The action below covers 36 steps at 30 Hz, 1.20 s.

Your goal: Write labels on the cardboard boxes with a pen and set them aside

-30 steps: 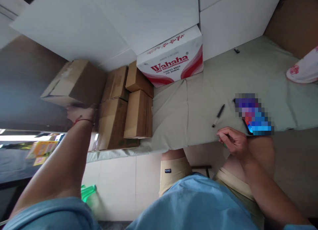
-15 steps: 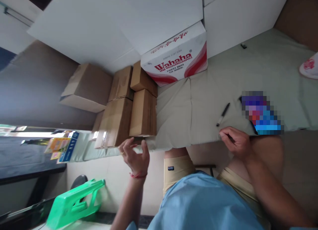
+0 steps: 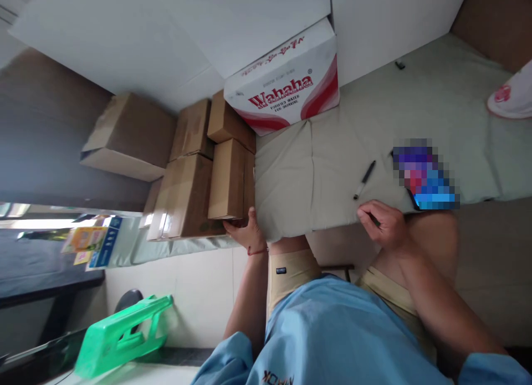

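My left hand (image 3: 248,231) is at the near end of a small cardboard box (image 3: 226,180), touching its lower edge. The thumb points up at the box's right corner, spread from the fingers, which are partly hidden at the box's underside. My right hand (image 3: 383,223) hovers over my right knee, its fingers loosely curled with nothing visible in them. A black-and-clear pen (image 3: 364,180) lies on the pale green cover just beyond that hand. To its right is a phone (image 3: 426,174) with a blurred-out screen.
Several other cardboard boxes (image 3: 185,194) stand packed to the left. Behind them is a white and red Wahaha carton (image 3: 286,88). A small black object (image 3: 399,65) lies near the wall on the cover (image 3: 291,196). A green plastic stool (image 3: 120,335) is at the lower left.
My left hand has moved right and forward, from the air before the boxes to the small box's near end. My right hand keeps its curled pose. The view has shifted slightly.
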Motion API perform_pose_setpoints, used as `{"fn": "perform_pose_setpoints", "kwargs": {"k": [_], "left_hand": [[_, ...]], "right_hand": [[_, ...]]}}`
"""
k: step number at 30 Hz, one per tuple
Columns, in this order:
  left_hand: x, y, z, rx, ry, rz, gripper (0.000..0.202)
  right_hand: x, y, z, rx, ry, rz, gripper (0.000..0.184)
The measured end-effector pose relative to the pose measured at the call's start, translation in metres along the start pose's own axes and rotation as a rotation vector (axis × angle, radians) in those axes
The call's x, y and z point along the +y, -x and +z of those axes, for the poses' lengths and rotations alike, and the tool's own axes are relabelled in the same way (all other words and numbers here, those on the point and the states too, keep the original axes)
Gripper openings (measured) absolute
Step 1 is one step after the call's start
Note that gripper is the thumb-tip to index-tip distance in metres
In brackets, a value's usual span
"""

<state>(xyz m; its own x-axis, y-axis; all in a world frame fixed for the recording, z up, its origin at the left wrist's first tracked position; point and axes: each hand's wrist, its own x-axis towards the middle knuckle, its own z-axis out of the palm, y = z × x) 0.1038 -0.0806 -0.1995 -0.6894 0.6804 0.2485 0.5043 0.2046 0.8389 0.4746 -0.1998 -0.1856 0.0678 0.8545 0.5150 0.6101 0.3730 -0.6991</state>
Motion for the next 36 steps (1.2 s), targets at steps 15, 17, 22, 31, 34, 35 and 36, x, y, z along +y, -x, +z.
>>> {"fn": "perform_pose_setpoints", "kwargs": {"k": [15, 17, 22, 31, 34, 35, 36], "left_hand": [[0.007, 0.002, -0.004, -0.012, 0.058, 0.025, 0.085], [0.012, 0.000, -0.003, -0.035, 0.069, 0.022, 0.090], [0.027, 0.006, -0.021, -0.075, 0.134, -0.028, 0.066], [0.058, 0.037, -0.043, -0.589, 0.396, -0.289, 0.060], [0.063, 0.039, -0.025, -0.785, 0.338, -0.337, 0.064], [0.066, 0.039, -0.019, -0.845, 0.313, -0.352, 0.066], [0.069, 0.038, -0.015, -0.894, 0.279, -0.362, 0.067]], "right_hand": [[0.001, -0.003, 0.002, -0.026, 0.015, -0.034, 0.017], [0.001, -0.004, 0.002, -0.022, 0.013, -0.035, 0.018], [-0.001, -0.004, -0.001, -0.036, -0.022, -0.003, 0.019], [-0.006, -0.008, -0.006, -0.052, -0.102, 0.040, 0.015], [-0.009, -0.003, -0.012, -0.033, -0.179, 0.129, 0.014], [-0.011, 0.001, -0.018, -0.008, -0.204, 0.178, 0.013], [-0.013, 0.004, -0.026, 0.019, -0.216, 0.228, 0.013]]}}
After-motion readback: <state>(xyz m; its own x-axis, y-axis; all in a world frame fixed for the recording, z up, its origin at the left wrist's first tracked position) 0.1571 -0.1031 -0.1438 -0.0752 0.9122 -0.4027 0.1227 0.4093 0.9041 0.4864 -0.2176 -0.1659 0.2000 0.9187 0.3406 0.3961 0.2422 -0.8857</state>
